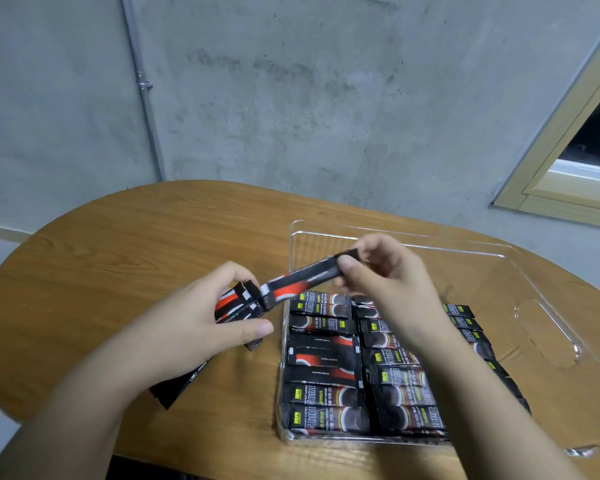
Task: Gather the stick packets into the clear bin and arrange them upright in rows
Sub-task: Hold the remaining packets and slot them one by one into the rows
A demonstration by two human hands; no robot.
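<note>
Stick packets are split between both hands and the bin at this moment. One single packet [305, 278] is pinched at its far end by the right hand [385, 271], thumb on top and fingers curled under; its long axis runs from about two o'clock at the pinched end down to eight o'clock, where the free end meets the bundle. That small bundle of packets [238, 306] is gripped by the left hand [205, 313], thumb across the front, its long axis running from about one o'clock to seven o'clock, with the lower ends poking out beneath the wrist over the wooden table [136, 244].

Outward from the hands, at about four o'clock, sits the clear bin [499, 258]. Its near half holds two full rows of packed packets [323, 368] plus what looks like a third row, mostly hidden behind the right forearm, each packet's long axis running nine to three o'clock. The far half of the bin is bare plastic.

By my judgement the task is roughly half done: the held packets are not yet placed, and space remains toward twelve o'clock.
</note>
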